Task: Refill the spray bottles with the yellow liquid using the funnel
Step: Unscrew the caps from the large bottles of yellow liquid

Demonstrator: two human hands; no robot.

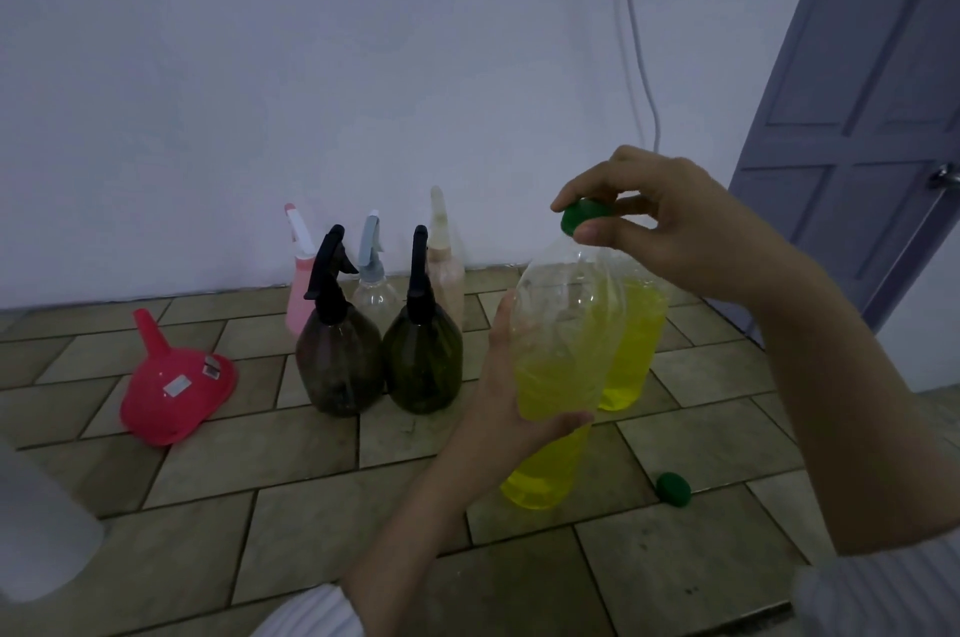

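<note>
Left hand: your left hand (498,407) wraps round the middle of the clear plastic bottle of yellow liquid (561,376), thumb across its front, holding it upright and slightly tilted.
Right hand: your right hand (670,225) pinches the round green screw cap (583,216) at the bottle's neck between thumb and fingertips.
Second bottle: another clear plastic bottle of yellow liquid (636,340) stands just behind the held one, partly hidden by it.
Loose cap: a second green cap (674,490) lies on the floor tiles, to the right of the held bottle's base.
Funnel: the pink plastic funnel (176,384) lies tipped on its wide rim at far left, spout pointing up, well apart from your hands.
Spray bottles: two dark rounded spray bottles with black triggers (379,361) stand in front; a pink one (300,293), a clear one (375,293) and a beige one (445,272) stand behind, near the wall.
Open room: bare beige rectangular floor tiles (291,475) stretch between you and the row.
Edges: a white wall (260,90) closes the back, a grey panelled door (857,90) the right.
</note>
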